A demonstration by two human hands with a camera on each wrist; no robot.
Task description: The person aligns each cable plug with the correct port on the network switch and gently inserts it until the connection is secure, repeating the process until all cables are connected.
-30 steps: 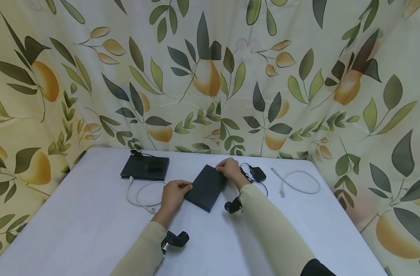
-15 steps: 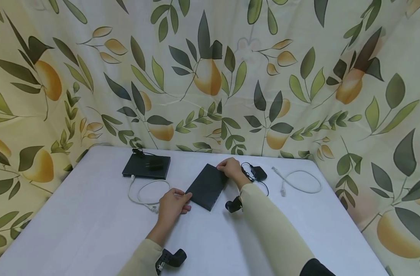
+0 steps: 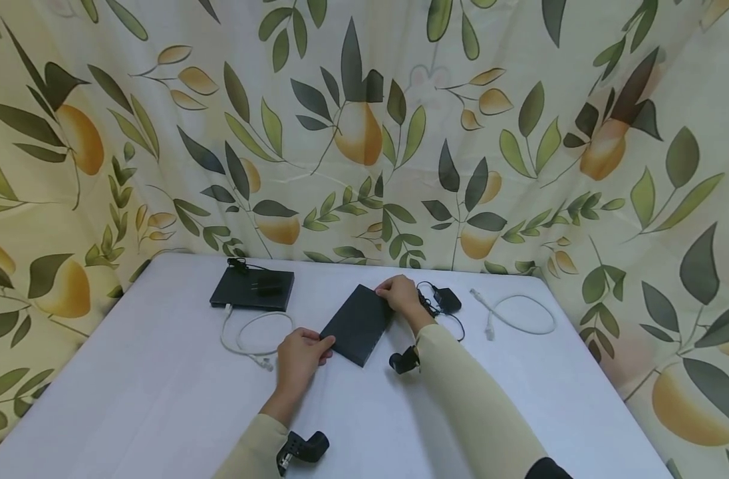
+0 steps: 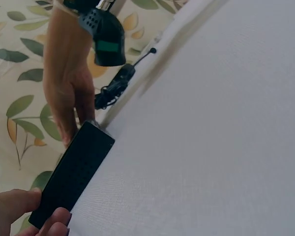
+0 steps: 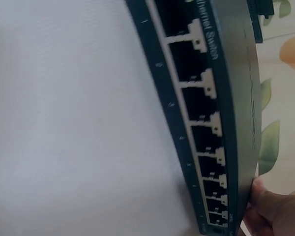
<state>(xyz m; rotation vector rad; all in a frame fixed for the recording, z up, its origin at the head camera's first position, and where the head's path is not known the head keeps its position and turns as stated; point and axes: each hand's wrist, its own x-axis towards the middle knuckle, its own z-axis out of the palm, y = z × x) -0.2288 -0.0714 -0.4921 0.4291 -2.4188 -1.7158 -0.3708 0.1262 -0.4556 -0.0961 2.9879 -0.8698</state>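
We pinch opposite ends of the switch [image 3: 357, 326] with left hand [image 3: 300, 356] and right hand [image 3: 400, 294], near the middle far edge of the worktop [image 3: 161, 372]; we should grip evenly, leaving ports [image 5: 206, 140] uncovered.

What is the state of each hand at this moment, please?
Left hand: closed, holding the black Ethernet switch at its left corner.
Right hand: closed, holding the same black Ethernet switch at its far edge.
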